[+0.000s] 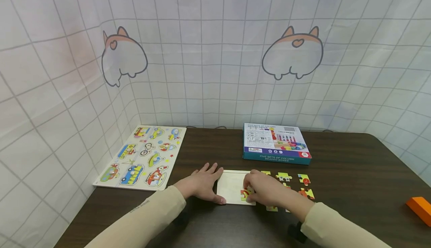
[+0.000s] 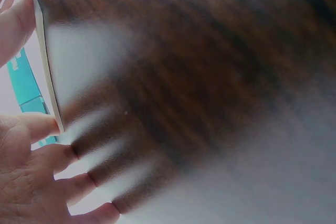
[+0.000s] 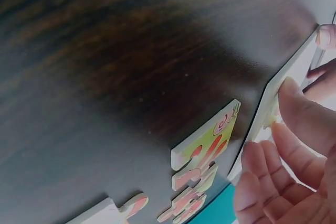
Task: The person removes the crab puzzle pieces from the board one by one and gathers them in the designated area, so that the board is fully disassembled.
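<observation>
A pale wooden puzzle tray lies flat on the dark table between the two hands. My left hand has its fingers spread, the thumb at the tray's near left corner and the index finger by its far left corner; the other fingertips rest on the table in the left wrist view. My right hand reaches over the tray's right side, thumb and fingers pinching a red and yellow-green jigsaw piece in the near right corner. The fingers partly cover that piece. Loose jigsaw pieces lie just right of the tray.
More jigsaw pieces are scattered beyond and beside the right forearm. Behind them is a teal and white box. A vehicle peg puzzle board lies at the back left. An orange block sits near the right edge.
</observation>
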Demonstrator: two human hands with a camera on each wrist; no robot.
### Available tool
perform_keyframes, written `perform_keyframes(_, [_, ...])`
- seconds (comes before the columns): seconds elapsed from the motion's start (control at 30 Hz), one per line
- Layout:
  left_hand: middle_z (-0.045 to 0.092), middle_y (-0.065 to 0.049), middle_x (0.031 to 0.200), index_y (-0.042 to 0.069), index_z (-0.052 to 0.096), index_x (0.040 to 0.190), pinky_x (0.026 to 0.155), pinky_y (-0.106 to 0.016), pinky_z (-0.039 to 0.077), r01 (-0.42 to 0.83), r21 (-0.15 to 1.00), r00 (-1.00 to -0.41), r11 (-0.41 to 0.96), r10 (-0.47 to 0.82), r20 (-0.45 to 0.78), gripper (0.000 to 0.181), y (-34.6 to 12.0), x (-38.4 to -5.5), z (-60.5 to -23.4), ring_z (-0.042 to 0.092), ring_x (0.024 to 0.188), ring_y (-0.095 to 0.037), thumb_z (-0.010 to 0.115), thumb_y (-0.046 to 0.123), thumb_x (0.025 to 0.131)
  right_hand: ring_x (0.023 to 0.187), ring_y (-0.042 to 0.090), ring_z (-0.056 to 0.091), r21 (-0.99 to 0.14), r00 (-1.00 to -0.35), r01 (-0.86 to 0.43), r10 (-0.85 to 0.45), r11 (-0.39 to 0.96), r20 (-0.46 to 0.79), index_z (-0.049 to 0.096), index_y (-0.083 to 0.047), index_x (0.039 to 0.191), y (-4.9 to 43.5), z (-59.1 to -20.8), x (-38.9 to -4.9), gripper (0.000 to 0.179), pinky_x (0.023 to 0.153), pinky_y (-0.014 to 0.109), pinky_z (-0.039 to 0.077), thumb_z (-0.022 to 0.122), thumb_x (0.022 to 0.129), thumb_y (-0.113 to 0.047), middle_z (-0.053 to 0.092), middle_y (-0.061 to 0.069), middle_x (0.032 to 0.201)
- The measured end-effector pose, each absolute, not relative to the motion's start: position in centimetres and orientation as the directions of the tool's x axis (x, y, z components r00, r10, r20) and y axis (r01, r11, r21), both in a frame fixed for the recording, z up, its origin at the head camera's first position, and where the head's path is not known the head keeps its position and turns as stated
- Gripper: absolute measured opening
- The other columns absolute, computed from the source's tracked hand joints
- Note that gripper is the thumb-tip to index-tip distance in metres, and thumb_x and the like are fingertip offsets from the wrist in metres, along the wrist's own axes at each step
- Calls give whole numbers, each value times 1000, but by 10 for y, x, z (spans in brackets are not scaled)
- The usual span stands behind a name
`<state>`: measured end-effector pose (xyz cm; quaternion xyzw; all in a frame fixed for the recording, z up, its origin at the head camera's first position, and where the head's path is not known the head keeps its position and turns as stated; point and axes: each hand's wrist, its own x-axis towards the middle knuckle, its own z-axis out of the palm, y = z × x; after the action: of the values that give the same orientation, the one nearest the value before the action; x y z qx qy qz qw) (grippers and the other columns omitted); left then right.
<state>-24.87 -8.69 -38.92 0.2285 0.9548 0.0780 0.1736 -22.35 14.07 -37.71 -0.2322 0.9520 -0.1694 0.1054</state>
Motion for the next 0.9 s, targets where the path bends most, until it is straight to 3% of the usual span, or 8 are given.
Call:
perform_keyframes(0.17, [22,-11,171,14,30,162,123,-60,26,410,230,-835,883,464,-295,102,-87,-249,-389,17,159,-36,77,58,83,78,15,55,-402,-882,-400,-464,824,-75,67,-11,94,140,-379,-224,26,76,37,55,89,79,-12,63,0,88])
perform_keyframes(0.43, [21,-10,171,14,30,162,123,-60,25,408,228,-836,884,462,-296,102,-88,-249,-390,17,159,-36,77,59,83,70,12,55,-592,-875,-379,-484,711,-22,64,-11,88,146,-377,-221,17,64,23,48,80,87,-5,62,-3,76])
perform_keyframes(0.67, [21,-11,171,14,29,162,123,-61,25,408,233,-835,883,464,-296,102,-88,-248,-389,17,159,-36,77,59,83,73,10,58,-625,-890,-365,-456,691,15,66,-10,95,160,-372,-218,14,66,21,52,79,89,-8,67,-3,81])
perform_keyframes(0.9, [20,-11,172,14,29,163,123,-61,25,422,230,-829,877,476,-293,103,-88,-249,-390,16,159,-36,76,60,83,69,13,62,-641,-911,-332,-410,692,30,66,-8,96,204,-367,-210,10,61,23,54,75,92,-8,67,-2,80])
